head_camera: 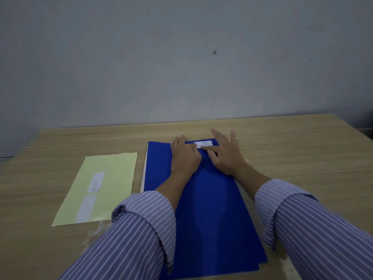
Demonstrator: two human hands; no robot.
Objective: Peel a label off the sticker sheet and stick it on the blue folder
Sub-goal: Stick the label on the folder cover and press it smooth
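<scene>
Head view: our left hand (184, 156) and right hand (224, 154), fingers spread flat, press a white rectangular label (203, 144) onto the blue card folder (210, 209), hiding its near edge; the pale yellow sticker sheet (101, 186) lies at nine o'clock.

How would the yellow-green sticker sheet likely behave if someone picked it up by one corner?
The sticker sheet lies thin and flat on the table, so it would probably flop and bend. It looks light and may slide if pushed. A white label remains on it, probably adding little stiffness.

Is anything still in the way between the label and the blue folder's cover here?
Nothing visible. The white label already lies on the blue folder near its far edge, with the left hand and right hand pressing on it. The sticker sheet lies apart, to the left.
</scene>
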